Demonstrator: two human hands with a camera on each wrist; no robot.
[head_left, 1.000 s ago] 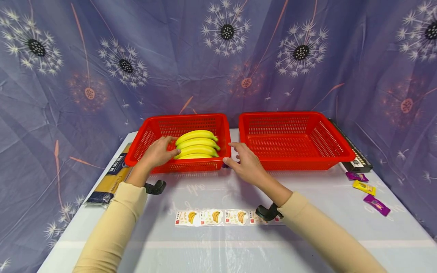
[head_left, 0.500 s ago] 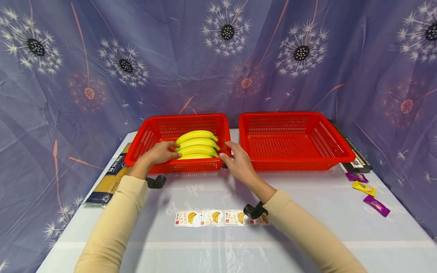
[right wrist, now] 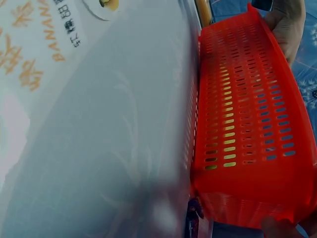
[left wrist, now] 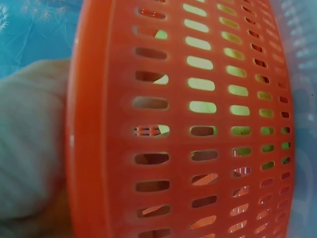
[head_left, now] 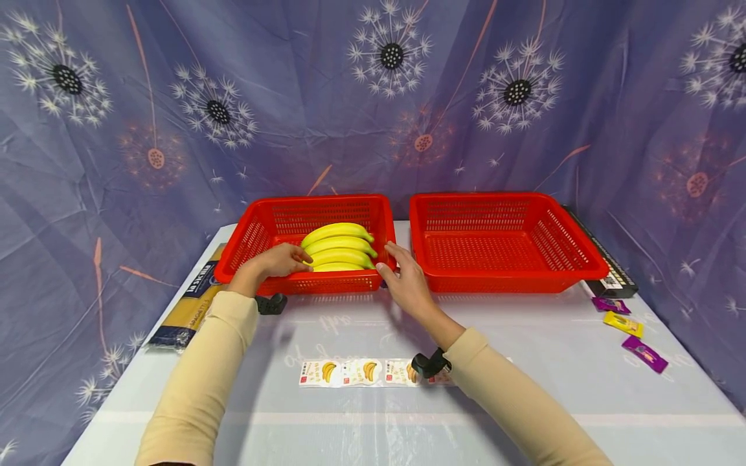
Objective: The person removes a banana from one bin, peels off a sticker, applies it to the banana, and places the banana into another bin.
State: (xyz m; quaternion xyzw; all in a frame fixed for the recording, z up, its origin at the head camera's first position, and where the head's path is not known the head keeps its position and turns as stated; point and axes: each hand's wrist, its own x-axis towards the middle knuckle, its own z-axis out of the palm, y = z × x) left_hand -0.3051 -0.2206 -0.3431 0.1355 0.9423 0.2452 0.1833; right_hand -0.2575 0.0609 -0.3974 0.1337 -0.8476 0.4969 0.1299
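A bunch of yellow bananas (head_left: 339,247) with greenish tips lies in the left red basket (head_left: 326,283), toward its right end. My left hand (head_left: 281,260) reaches in over the front rim, fingers extended to the left ends of the bananas. In the left wrist view the basket's slotted wall (left wrist: 178,119) hides those fingers; bananas show through the slots. My right hand (head_left: 408,278) is at the basket's front right corner, thumb and index finger apart by the rim. Its fingertips (right wrist: 280,227) appear right at the rim corner in the right wrist view.
Beside it on the right stands a second red basket (head_left: 507,285), with a black box (head_left: 612,278) behind its right side. Small purple and yellow packets (head_left: 623,323) lie at far right. Spaghetti (head_left: 189,304) lies at left; a strip of banana labels (head_left: 361,373) lies in front.
My left hand has moved right and slightly down at the bananas. My right hand has shifted left to the basket's corner. The bananas and baskets stay put.
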